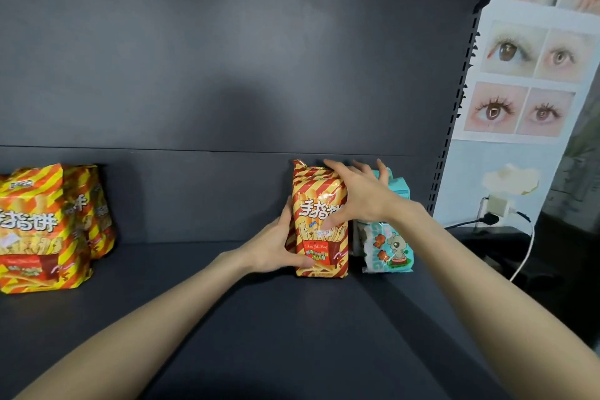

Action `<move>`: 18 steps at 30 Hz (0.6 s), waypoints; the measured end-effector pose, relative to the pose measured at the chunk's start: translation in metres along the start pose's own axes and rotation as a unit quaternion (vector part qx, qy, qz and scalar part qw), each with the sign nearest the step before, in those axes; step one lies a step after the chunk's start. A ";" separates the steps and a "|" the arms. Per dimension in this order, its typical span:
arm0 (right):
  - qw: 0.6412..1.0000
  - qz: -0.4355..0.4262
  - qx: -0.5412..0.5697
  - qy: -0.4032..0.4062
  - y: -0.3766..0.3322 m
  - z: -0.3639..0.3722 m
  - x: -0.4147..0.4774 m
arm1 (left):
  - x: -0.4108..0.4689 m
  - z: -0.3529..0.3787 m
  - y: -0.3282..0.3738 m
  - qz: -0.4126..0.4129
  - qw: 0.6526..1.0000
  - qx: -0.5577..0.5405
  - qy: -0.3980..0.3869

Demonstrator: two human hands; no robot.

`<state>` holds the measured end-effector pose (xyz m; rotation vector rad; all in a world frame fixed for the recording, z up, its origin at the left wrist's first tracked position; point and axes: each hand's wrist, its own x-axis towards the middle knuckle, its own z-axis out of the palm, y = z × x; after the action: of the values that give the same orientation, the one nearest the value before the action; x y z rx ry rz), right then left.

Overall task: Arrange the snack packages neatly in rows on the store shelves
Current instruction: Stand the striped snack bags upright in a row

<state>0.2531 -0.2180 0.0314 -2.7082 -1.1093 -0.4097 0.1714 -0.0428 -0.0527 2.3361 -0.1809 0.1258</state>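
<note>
Two hands held striped package [312, 192] upright on shelf [292, 321] | left hand [276, 250] gripped base | right hand [360, 198] clasped top

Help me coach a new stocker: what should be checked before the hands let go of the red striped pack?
1. Red striped pack stands upright on shelf: ok.
2. Left hand grips its lower left side: ok.
3. Right hand holds its upper right: ok.
4. Front edge level with teal pack: ok.
5. Touching teal pack: cannot tell.
6. Row joined to yellow striped packs: not ok, wide gap.
</note>
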 end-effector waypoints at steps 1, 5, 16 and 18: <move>1.000 -0.002 -0.005 0.005 -0.001 0.000 0.001 | 0.000 0.000 -0.002 0.004 1.000 -0.007 0.004; 0.999 -0.026 -0.007 0.020 -0.009 0.001 0.002 | -0.004 0.001 -0.009 0.025 0.999 -0.035 0.019; 0.976 -0.054 0.211 0.013 -0.037 0.014 -0.002 | -0.037 -0.011 -0.019 0.022 0.996 -0.048 0.067; 0.966 -0.054 0.254 0.011 -0.044 0.018 -0.003 | -0.045 -0.016 -0.021 0.015 0.996 -0.044 0.074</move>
<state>0.2232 -0.1838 0.0167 -2.1980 -1.1676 -0.1403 0.1299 -0.0130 -0.0628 2.2273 -0.1439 0.2987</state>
